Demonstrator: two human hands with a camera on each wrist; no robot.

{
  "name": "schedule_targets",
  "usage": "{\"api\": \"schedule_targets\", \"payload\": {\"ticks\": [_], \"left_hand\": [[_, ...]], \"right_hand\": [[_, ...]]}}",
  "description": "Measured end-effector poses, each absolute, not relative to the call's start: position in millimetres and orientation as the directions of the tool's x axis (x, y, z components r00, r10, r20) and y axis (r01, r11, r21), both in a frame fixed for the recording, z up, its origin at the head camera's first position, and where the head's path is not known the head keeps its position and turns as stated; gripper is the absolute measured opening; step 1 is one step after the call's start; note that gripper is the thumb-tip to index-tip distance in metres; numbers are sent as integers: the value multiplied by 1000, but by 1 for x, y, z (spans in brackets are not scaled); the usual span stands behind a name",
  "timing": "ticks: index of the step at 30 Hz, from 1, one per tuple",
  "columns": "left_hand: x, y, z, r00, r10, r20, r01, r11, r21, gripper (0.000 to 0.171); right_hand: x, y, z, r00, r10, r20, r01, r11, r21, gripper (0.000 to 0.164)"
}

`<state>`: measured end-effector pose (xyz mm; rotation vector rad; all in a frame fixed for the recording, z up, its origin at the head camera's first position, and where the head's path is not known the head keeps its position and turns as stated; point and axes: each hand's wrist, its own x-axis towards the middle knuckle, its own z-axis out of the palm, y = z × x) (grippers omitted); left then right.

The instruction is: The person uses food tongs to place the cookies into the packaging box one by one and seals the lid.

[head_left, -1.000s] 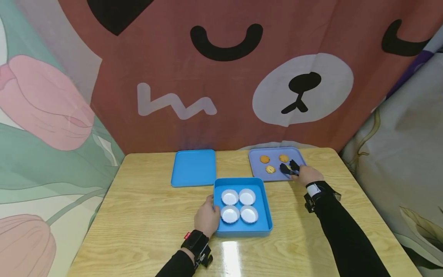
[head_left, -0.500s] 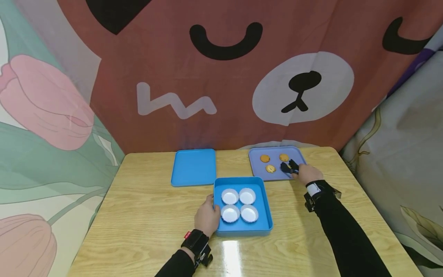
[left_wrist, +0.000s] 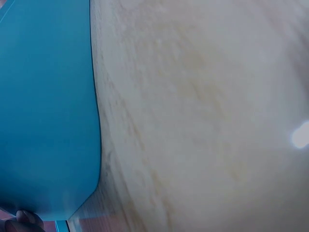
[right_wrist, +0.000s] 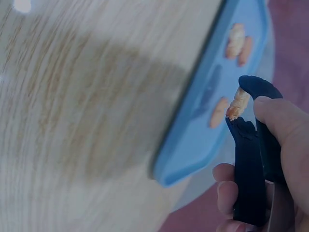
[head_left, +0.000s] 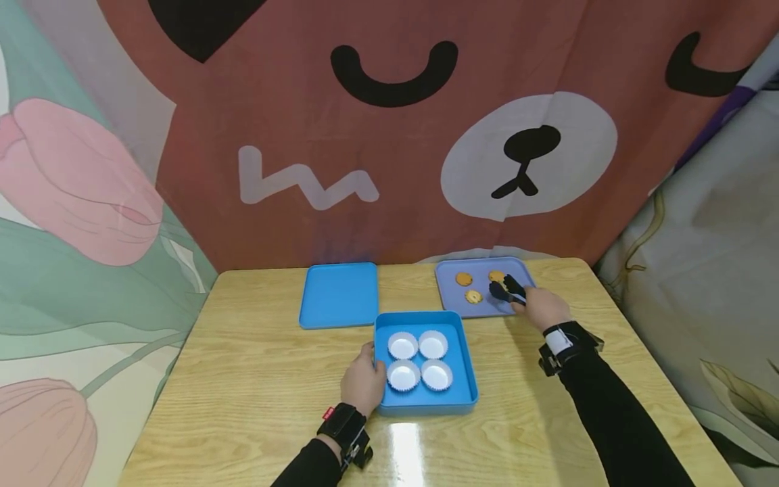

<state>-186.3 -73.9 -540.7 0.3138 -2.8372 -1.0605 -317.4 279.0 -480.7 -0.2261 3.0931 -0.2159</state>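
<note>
My right hand (head_left: 546, 308) grips a pair of black tongs (right_wrist: 249, 174) over the front right of a purple tray (head_left: 449, 306). Between the tong tips a small cookie (right_wrist: 239, 103) is pinched, raised off the tray. Three more cookies lie on the tray, among them a round brown one (head_left: 464, 279) and a paler one (head_left: 473, 296). My left hand (head_left: 362, 383) holds the left wall of a blue square box (head_left: 467, 365), thumb at the rim. Inside the box sit several white fluted paper cups (head_left: 403, 375); no cookie shows in them.
A flat blue tray or lid (head_left: 339, 296) lies at the back left of the wooden table (head_left: 262, 379), behind the box. A printed cloth (head_left: 395, 223) hangs right behind the table's far edge. More cloth hangs at both sides.
My right hand has lifted the tongs slightly up and left, with the cookie between their tips. My left hand and the box stay where they were.
</note>
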Motion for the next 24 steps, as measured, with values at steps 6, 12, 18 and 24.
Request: {"api": "schedule_targets", "payload": {"ticks": [6, 12, 18, 24], "left_hand": [[-187, -74, -543, -974, -227, 18, -160, 736, 658, 40], [-187, -74, -546, -973, -228, 21, -158, 735, 660, 40], [-188, -75, -548, -974, -226, 20, -157, 738, 656, 40], [-188, -74, -547, -974, -227, -1, -172, 737, 654, 41]], "right_hand": [[-304, 268, -469, -982, -170, 76, -180, 973, -146, 54], [-286, 251, -459, -940, -264, 214, -294, 948, -120, 52], [-265, 224, -450, -918, -305, 252, -346, 928, -137, 57], [-243, 199, -449, -893, -366, 261, -407, 904, -128, 56]]}}
